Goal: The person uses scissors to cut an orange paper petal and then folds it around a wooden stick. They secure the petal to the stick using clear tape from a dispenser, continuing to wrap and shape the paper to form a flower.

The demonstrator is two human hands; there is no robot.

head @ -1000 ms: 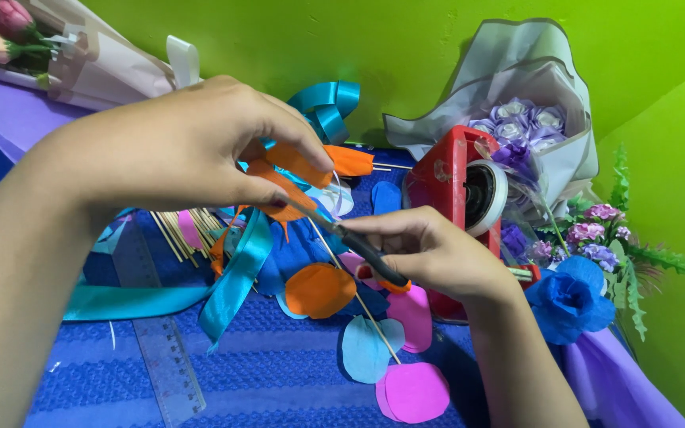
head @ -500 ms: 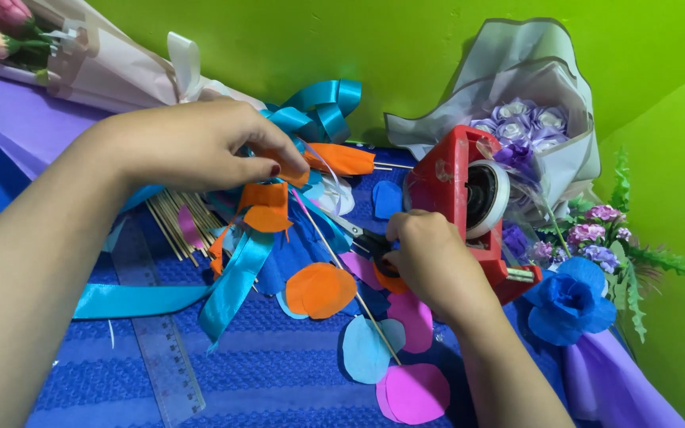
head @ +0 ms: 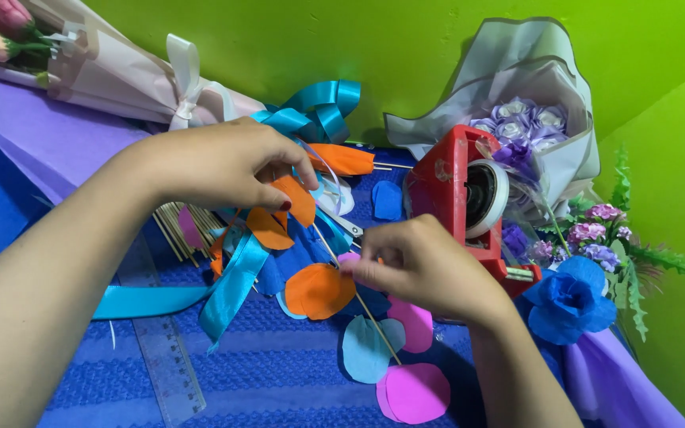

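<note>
Head view | left hand [head: 223, 162] pinches orange petals [head: 283, 212] mid-desk | right hand [head: 422, 265] grips thin stick [head: 370, 313] beside red tape dispenser [head: 453, 190] | grey-wrapped purple bouquet [head: 517, 119] behind; pink-wrapped bouquet [head: 105, 67] top-left

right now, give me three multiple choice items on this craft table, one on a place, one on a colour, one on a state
1. Where is the red tape dispenser?
A. right of the right hand
B. just behind the right hand
C. on the ruler

2. What colour are the petals the left hand holds?
A. orange
B. green
C. black

3. How is the right hand?
A. flat and open
B. out of view
C. fingers pinched at the thin stick

B: the dispenser rises just beyond the knuckles.
A: orange petals show under the fingers.
C: fingertips meet at the stick.
</note>
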